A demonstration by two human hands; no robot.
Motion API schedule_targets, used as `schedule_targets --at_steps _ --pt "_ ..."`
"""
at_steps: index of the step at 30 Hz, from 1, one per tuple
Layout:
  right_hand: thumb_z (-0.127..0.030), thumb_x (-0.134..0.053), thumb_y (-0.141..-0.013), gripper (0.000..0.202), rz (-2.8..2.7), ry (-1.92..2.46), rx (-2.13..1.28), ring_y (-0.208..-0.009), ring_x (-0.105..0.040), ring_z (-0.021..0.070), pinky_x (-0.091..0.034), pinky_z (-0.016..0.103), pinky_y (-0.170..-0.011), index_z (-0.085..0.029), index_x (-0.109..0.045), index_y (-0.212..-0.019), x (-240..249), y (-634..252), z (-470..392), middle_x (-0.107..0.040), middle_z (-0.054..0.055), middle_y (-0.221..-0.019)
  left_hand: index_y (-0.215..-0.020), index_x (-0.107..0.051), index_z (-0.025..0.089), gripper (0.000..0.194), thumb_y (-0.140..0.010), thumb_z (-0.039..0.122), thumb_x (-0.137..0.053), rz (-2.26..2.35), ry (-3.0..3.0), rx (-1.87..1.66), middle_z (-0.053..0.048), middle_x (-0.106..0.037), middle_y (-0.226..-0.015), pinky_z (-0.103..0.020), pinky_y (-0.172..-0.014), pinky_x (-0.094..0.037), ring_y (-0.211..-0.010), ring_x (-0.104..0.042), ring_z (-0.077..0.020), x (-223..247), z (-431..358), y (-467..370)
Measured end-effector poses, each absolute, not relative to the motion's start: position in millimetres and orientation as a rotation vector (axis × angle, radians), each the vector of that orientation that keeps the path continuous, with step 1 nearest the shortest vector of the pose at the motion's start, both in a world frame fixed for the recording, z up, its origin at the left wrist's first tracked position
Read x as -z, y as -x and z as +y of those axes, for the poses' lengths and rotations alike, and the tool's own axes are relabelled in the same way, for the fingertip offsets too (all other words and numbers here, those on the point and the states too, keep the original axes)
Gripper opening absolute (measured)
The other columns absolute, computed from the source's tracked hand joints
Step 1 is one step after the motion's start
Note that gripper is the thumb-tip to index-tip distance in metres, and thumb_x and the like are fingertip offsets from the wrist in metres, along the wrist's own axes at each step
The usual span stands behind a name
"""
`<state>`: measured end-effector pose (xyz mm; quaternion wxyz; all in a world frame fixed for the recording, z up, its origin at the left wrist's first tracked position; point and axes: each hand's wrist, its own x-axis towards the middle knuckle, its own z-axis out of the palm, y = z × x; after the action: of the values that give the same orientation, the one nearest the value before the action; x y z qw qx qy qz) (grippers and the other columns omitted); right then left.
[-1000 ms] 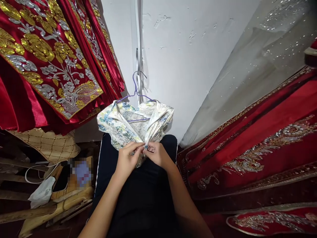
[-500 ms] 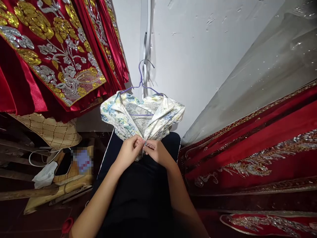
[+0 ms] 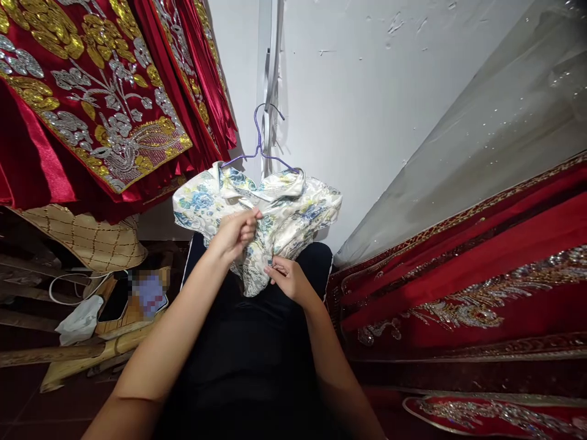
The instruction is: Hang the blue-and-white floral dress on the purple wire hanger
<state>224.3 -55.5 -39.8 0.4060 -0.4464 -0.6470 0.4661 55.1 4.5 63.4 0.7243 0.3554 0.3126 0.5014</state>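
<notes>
A white short-sleeved shirt [image 3: 284,223] with blue and yellow-green flowers hangs on a purple wire hanger [image 3: 257,137]. Its lower part rests across my dark-clad lap. At the upper front, just below the collar, my left hand [image 3: 236,237] is closed, its thumb and forefinger pinching the shirt's front edge. Lower down, my right hand [image 3: 287,278] pinches the front near the middle. The two front panels lie together between my hands. My fingers hide whatever small part lies under their tips.
Red skirts [image 3: 114,104] with gold and silver sequins hang at the upper left. A phone [image 3: 114,299], a white cable and a plastic bag [image 3: 80,321] lie on a wooden stool [image 3: 119,348]. Red beaded garments [image 3: 504,269] and a sheer cover [image 3: 458,159] fill the right side.
My left hand has moved up from beside my right hand to below the collar. The neck opening has been drawn closed. My right hand remains low on the shirt front.
</notes>
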Motion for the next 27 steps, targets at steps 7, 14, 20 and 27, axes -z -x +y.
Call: schedule_targets --at_steps 7,14,20,27 --pt "-0.044 -0.066 -0.085 0.038 -1.692 1.132 -1.227 -0.067 -0.062 0.0193 -0.044 0.029 -0.063 -0.021 -0.042 -0.066 49.5 -231.7 -53.6 -0.049 -0.002 -0.061 -0.071 -0.06 0.011 0.019 -0.08 0.021 -0.073 0.602 -0.859 -1.301 0.009 -0.037 -0.051 -0.012 -0.033 -0.014 -0.036 -0.021 0.0017 -126.6 33.3 -58.4" --pt "-0.041 -0.061 -0.09 0.028 -1.594 1.144 -0.891 -0.063 -0.057 0.0165 -0.044 0.03 -0.059 -0.023 -0.061 -0.11 -15.2 -226.1 -33.3 -0.067 0.002 -0.078 -0.079 -0.069 0.014 0.011 -0.082 0.024 -0.067 0.714 -1.342 -1.514 0.002 -0.057 -0.062 -0.017 -0.04 -0.026 -0.042 -0.037 -0.0028 -96.7 12.0 -61.0" --pt "-0.038 -0.053 -0.096 0.027 -1.682 0.886 -0.521 -0.068 -0.054 0.0153 -0.043 0.029 -0.064 -0.023 -0.062 -0.115 -95.1 -204.8 6.4 -0.063 0.002 -0.082 -0.076 -0.064 0.017 0.011 -0.083 0.025 -0.065 0.758 -1.436 -1.575 0.003 -0.054 -0.058 -0.02 -0.045 -0.029 -0.045 -0.039 -0.0061 -91.1 5.0 -62.0" --pt "-0.033 -0.054 -0.096 0.015 -1.729 0.934 -0.267 -0.063 -0.048 0.0129 -0.034 0.028 -0.063 -0.02 -0.061 -0.092 -93.3 -198.5 24.4 -0.057 -0.001 -0.073 -0.07 -0.054 0.019 0.015 -0.081 0.025 -0.063 0.88 -1.416 -1.598 0.006 -0.04 -0.053 -0.021 -0.048 -0.025 -0.046 -0.033 -0.0071 -79.9 19.6 -65.7"
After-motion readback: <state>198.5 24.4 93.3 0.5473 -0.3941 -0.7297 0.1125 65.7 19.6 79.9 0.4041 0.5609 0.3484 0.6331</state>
